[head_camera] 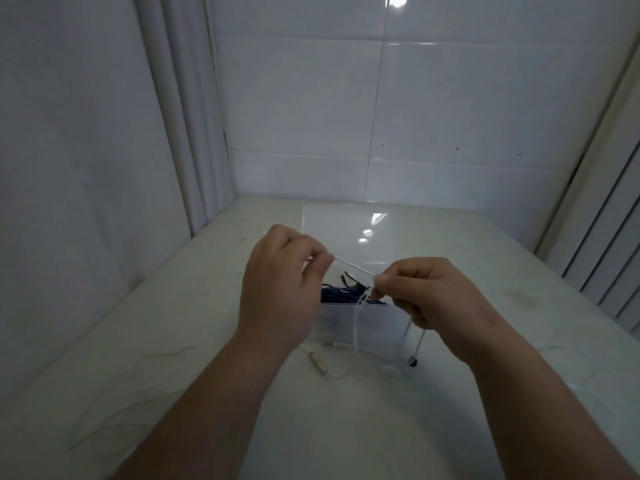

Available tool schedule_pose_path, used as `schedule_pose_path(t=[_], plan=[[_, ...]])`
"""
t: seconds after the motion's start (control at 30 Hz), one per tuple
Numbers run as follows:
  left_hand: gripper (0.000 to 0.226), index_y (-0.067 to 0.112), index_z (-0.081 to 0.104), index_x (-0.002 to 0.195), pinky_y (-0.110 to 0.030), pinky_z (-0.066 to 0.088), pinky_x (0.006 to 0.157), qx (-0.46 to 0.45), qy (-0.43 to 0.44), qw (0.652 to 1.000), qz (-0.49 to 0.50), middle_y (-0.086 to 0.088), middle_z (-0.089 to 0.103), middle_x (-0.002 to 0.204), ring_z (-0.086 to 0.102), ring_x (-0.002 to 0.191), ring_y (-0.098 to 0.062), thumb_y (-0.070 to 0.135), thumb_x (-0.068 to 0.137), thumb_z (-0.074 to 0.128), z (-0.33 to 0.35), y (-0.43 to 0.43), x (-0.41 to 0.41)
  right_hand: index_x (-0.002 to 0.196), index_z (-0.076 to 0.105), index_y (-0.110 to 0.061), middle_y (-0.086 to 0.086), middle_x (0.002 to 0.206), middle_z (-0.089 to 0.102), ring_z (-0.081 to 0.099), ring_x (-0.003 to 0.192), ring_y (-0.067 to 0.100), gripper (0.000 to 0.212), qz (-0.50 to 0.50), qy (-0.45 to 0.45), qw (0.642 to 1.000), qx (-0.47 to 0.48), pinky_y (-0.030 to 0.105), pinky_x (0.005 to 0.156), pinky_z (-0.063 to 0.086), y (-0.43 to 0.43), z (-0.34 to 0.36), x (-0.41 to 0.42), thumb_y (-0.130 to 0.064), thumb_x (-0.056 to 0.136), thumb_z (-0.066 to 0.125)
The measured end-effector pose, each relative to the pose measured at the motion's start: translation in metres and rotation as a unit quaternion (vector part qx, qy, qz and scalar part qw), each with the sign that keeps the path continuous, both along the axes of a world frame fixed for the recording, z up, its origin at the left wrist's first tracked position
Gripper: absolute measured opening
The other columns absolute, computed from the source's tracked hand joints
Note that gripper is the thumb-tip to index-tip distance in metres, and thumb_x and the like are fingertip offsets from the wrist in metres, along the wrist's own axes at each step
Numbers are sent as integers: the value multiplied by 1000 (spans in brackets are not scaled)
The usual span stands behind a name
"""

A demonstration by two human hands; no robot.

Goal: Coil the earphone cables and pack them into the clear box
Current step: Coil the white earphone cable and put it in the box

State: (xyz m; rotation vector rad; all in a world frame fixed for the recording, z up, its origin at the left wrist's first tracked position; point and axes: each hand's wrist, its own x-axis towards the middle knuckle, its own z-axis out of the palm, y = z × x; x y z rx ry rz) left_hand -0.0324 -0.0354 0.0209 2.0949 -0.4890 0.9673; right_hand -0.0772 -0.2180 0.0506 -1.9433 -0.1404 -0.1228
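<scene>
From the head camera, two hands are up over the clear box [360, 323]. The left hand [280, 289] is over the box's left side and the right hand [433, 296] is over its right side. A white cable [353, 267] runs tight between them, just above the box. The left fingers [320, 263] pinch one end of this tight bit and the right fingers [382, 282] pinch the other end. More of the white cable hangs down from the right hand in front of the box. A small black earbud [412, 362] dangles near the box's front right corner. The box sits on the white counter [346, 427] with its lid [346, 237] open behind it. Dark blue cables [343, 294] lie inside the box. A small pink remote [317, 364] lies on the counter just in front of the box's front left corner. A thin white wire [114, 403] lies on the counter well to the left of the box.
</scene>
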Motion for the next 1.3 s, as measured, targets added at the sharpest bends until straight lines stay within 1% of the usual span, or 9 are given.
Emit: schedule_pose_path(t=[0.2,0.37,0.6,0.7,0.77,0.93,1.07,1.2,1.3], plan=[[12,14,60,79,-3,31,68,-140,14,987,77,3,48,85,40,73,-4,19,90,58,3,7,1,73,73,-3,-4,45,48,39,40,4,24,-9,-9,1000,-6,17,42,29,-4,1,0,-20,88,65],[16,16,60,83,-14,27,58,-253,74,953,148,0,49,90,45,74,-13,24,95,53,6,18,8,72,73,-4,0,47,50,38,40,7,24,-25,-11,1000,-8,20,43,29,-8,2,0,-21,88,65],[14,20,65,85,-22,30,72,-257,105,941,191,2,49,96,50,85,-19,29,91,57,8,22,7,68,72,-11,-7,45,49,38,41,5,25,-51,-19,998,-23,16,44,30,-13,1,3,-22,88,65],[6,31,67,81,-36,37,89,-148,129,957,214,1,54,104,50,105,-29,29,82,62,9,21,3,72,72,-10,-16,41,48,41,39,-2,23,-44,-29,998,-30,11,46,29,-13,1,3,-20,91,62],[14,32,69,85,-35,30,84,-70,107,966,222,2,56,105,47,105,-29,31,78,57,7,16,-3,74,72,-8,-15,41,45,36,38,0,22,-33,-38,998,-31,15,47,29,-10,0,3,-18,91,62],[33,23,71,96,-35,41,77,-21,-1,1000,-3,11,59,90,53,86,-13,33,77,47,8,7,-9,77,71,-1,-18,37,45,40,35,-3,22,-22,-50,998,-37,8,42,29,-4,-2,4,-16,92,61],[48,34,65,110,-24,45,80,49,133,976,-164,20,62,93,56,90,1,62,74,51,6,0,-13,77,71,-2,-17,39,47,43,37,-3,22,-13,-63,997,-34,8,42,31,-2,-3,4,-14,92,61],[29,30,68,80,-29,46,68,123,189,964,-139,11,63,76,57,75,-2,55,70,57,1,-7,-10,77,69,2,-16,38,44,40,36,-1,21,-14,-79,997,-6,8,43,29,-2,-4,6,-10,91,60],[18,19,63,68,-28,41,60,39,232,954,-188,7,59,62,53,59,-4,33,80,63,0,-9,-9,74,70,-3,-13,42,40,31,40,3,23,-17,-74,997,35,20,47,27,-5,-6,7,-15,91,60]])
